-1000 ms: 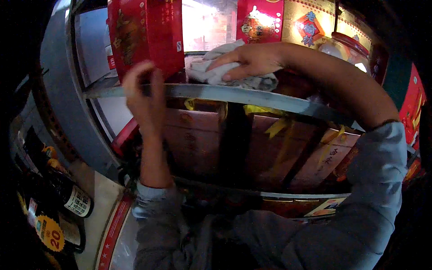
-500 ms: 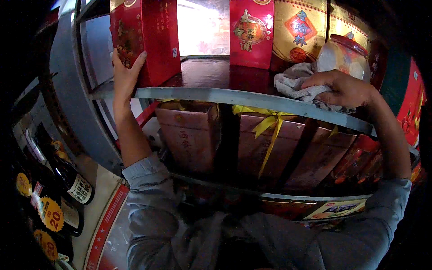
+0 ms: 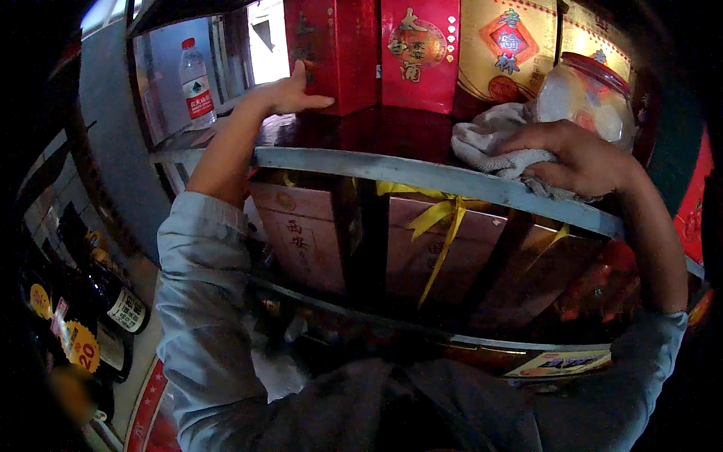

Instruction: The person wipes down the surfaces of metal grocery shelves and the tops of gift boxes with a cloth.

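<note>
My left hand [image 3: 295,94] rests against the left side of a tall red gift box [image 3: 343,64] on the upper shelf, thumb and fingers spread apart. That box stands close beside a second red box [image 3: 419,60]. Near the shelf's front edge, my right hand [image 3: 576,158] is closed on a crumpled grey-white cloth [image 3: 489,135]. Just behind the cloth is a clear plastic jar [image 3: 584,102] with a red lid and pale contents. Gold boxes [image 3: 503,45] with a red diamond stand at the back, partly covered by the jar.
A metal shelf edge [image 3: 422,172] crosses in front. Pinkish boxes [image 3: 301,226] fill the shelf below, some with a yellow ribbon [image 3: 444,233]. A red-capped water bottle [image 3: 196,83] stands at the upper left. Dark bottles [image 3: 120,301] with labels stand at lower left.
My left hand has moved the tall red box to the right, up beside the other red box. The water bottle has come into sight. My right hand still holds the cloth in about the same place.
</note>
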`<state>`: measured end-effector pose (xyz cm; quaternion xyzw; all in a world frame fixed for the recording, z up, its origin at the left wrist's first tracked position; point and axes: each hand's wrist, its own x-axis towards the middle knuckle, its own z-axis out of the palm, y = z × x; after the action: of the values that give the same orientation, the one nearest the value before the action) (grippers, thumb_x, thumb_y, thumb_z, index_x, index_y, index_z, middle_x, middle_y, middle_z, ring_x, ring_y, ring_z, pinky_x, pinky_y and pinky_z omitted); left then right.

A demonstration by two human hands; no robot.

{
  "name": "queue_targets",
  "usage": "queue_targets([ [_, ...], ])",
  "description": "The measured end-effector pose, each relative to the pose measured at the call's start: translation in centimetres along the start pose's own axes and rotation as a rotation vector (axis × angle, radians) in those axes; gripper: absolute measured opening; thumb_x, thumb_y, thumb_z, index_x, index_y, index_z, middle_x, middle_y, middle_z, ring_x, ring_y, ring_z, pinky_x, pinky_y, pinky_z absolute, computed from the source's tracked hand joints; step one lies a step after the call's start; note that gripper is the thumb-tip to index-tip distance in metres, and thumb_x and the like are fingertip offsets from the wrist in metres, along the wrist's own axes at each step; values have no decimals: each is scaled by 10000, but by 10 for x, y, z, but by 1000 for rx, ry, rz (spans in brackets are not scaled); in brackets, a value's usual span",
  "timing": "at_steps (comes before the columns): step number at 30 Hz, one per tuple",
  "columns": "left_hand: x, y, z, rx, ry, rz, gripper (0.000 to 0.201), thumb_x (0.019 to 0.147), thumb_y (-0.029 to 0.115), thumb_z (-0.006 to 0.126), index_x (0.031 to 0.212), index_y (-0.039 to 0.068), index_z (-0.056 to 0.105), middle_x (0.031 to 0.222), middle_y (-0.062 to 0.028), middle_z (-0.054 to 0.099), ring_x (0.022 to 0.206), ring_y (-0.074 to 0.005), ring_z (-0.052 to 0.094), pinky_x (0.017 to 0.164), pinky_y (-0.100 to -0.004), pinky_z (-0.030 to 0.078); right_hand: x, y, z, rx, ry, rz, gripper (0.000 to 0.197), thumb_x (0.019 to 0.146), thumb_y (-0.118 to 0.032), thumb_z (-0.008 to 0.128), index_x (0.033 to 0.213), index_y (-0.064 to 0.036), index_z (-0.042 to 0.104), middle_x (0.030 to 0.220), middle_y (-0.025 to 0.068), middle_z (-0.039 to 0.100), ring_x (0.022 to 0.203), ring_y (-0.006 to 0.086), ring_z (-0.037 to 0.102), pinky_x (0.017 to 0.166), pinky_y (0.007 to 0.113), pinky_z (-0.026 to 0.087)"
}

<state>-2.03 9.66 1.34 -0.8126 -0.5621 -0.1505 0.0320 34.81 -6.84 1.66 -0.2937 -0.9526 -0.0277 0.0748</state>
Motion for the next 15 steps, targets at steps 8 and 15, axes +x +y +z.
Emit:
queue_targets([
  [8, -41, 19, -21, -468, 436, 340, 576, 822, 320, 518, 1280, 54, 292, 1052, -116, 561, 1016, -173, 491, 879, -287, 369, 4, -2, -1, 31, 20, -18, 380, 742, -142, 531, 1098, -19, 489, 1092, 155, 521, 1014, 295, 496, 868, 362, 375],
  [15, -149, 104, 53, -444, 921, 438, 222, 740, 212, 593, 915, 78, 579, 854, -99, 591, 857, -255, 557, 767, -338, 428, 66, -18, -1, -6, -76, -71, 398, 731, -119, 541, 1111, -16, 486, 1005, 182, 556, 944, 296, 534, 807, 364, 406],
])
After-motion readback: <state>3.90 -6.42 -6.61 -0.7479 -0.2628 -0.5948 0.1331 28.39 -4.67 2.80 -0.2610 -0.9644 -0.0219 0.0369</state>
